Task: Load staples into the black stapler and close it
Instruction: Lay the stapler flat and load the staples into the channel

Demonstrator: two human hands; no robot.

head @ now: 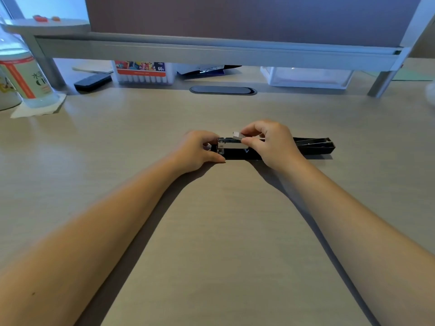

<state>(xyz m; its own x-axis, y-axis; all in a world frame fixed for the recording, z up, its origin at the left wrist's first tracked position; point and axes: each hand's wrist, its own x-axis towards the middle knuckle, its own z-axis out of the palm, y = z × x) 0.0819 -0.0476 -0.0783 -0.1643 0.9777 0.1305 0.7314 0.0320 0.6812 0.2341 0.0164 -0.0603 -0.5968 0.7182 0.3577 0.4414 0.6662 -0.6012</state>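
The black stapler [237, 154] lies opened flat on the desk in the middle of the view, its lid [315, 145] swung out to the right. The metal staple channel [229, 145] faces up at the left end. My left hand [200, 150] grips the stapler's left end, thumb against the base. My right hand [270, 143] pinches a small silvery strip of staples [236, 135] just above the channel, tilted down into it. The middle of the stapler is hidden under my right hand.
At the back stand a monitor riser [211, 51], a box of markers [141, 71], a black eraser-like block [93, 82], a clear plastic box [306, 77] and a cable grommet [223, 90]. A bottle [26, 76] on a tissue stands at the far left.
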